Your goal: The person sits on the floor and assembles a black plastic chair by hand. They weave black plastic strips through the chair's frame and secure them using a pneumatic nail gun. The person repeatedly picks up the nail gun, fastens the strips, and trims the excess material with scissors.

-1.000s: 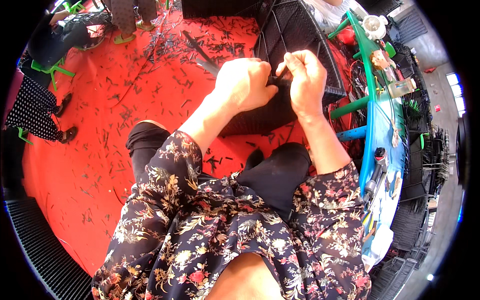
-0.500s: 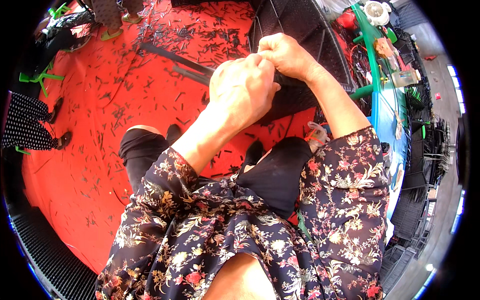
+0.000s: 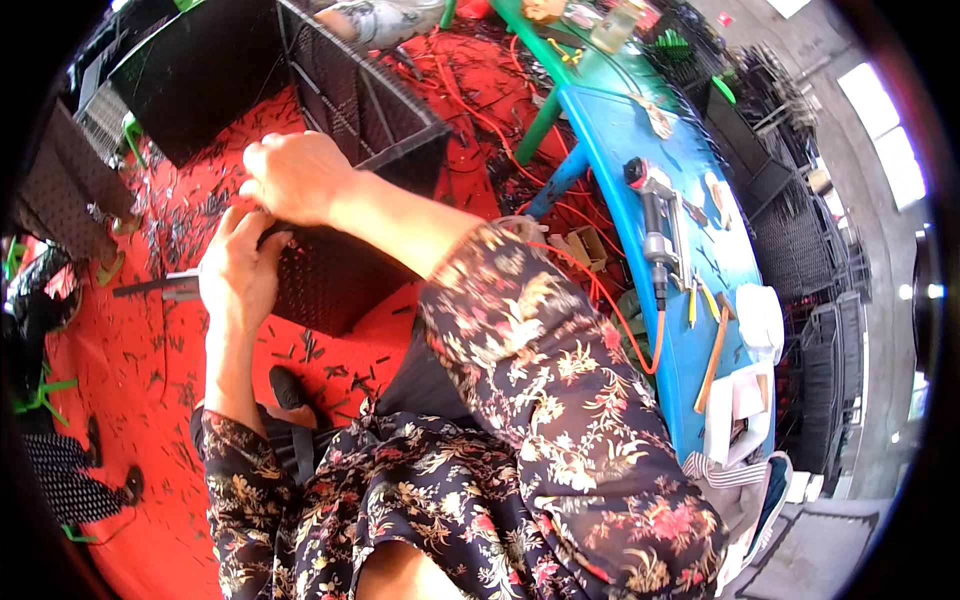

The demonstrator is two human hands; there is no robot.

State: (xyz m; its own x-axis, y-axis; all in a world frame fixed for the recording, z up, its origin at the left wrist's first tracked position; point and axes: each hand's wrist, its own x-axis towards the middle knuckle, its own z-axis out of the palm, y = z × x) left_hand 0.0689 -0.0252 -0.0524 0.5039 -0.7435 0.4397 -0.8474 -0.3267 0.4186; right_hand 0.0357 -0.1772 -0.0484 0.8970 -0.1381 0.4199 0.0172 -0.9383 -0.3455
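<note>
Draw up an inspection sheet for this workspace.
Surface: blue tabletop bears a power tool and a hammer.
Work in hand: black woven piece, beneath the hands.
Clutter: black scraps scattered over red floor covering.
Left hand: closed on dark strips.
Right hand: just above the left; grip unclear.
Cables: orange hose joined to the power tool.
Surroundings: another person's legs at left.

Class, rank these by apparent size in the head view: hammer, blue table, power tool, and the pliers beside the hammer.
Largest to smallest:
1. Blue table
2. Power tool
3. Hammer
4. Pliers
</note>
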